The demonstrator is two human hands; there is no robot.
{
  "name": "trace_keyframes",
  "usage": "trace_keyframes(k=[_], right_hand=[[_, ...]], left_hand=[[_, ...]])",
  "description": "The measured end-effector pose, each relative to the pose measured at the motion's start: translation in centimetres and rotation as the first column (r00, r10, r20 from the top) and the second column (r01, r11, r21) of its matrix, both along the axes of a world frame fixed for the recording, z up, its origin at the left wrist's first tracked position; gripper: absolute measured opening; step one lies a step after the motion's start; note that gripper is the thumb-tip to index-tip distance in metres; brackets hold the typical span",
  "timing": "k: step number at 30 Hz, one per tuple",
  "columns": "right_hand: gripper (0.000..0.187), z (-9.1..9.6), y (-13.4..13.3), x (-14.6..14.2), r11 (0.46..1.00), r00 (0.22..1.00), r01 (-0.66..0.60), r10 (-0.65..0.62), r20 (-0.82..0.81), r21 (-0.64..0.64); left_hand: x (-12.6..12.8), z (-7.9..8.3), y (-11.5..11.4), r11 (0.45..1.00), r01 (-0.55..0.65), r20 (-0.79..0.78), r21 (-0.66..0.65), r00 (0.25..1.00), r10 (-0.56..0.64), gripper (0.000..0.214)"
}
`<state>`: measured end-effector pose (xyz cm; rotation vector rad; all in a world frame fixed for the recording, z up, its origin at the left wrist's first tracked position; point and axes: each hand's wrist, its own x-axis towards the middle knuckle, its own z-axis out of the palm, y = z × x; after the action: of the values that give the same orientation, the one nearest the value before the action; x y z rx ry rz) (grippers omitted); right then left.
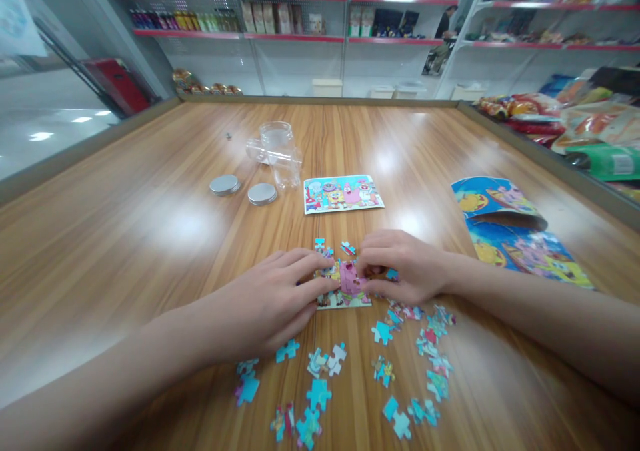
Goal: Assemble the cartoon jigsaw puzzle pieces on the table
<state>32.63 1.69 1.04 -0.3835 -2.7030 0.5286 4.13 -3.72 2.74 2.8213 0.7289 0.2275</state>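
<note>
A partly joined jigsaw puzzle with pink and yellow cartoon figures lies between my hands. My left hand rests open, its outstretched fingertips on the left side of the joined pieces. At the right edge, my right hand has its fingers curled and pinched on a puzzle piece, mostly hidden by the fingers. Just above the joined part lie a loose red-and-blue piece and a blue piece. Several loose puzzle pieces are scattered nearer to me, and more lie below my right hand.
Beyond the puzzle lies a cartoon picture card. Clear plastic jars and silver lids stand left of it. A folded blue printed sheet lies at right. Packaged goods sit past the table's right edge; shelves stand behind.
</note>
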Motion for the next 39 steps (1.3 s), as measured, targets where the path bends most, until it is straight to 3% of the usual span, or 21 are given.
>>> trace_keyframes(k=[4,12,25,31,39], right_hand=[[0.024,-0.21,0.04,-0.01,1.0,1.0,0.026,-0.026,-0.011,-0.006],[0.02,0.06,0.32,0.24,0.998,0.998,-0.057,0.057,0.015,-0.018],[0.02,-0.25,0.21,0.13,0.999,1.0,0.005,-0.006,-0.01,-0.035],[0.028,-0.24,0.17,0.03,0.999,1.0,0.026,-0.026,-0.017,-0.031],[0.015,0.15,0.44,0.29,0.996,0.997,-0.081,0.081,0.006,-0.039]], left_hand=[[0.15,0.04,0.04,1.0,0.005,0.007,0.0,1.0,-0.005,0.052],[0.08,-0.02,-0.06,1.0,0.001,0.025,-0.003,1.0,-0.001,0.05],[0.19,0.12,-0.06,1.0,-0.009,0.035,0.007,0.999,0.009,0.051],[0.15,0.05,0.01,1.0,-0.001,0.007,0.015,1.0,0.001,0.046],[0.07,-0.07,-0.09,1.0,-0.008,-0.008,0.021,1.0,0.009,0.045]])
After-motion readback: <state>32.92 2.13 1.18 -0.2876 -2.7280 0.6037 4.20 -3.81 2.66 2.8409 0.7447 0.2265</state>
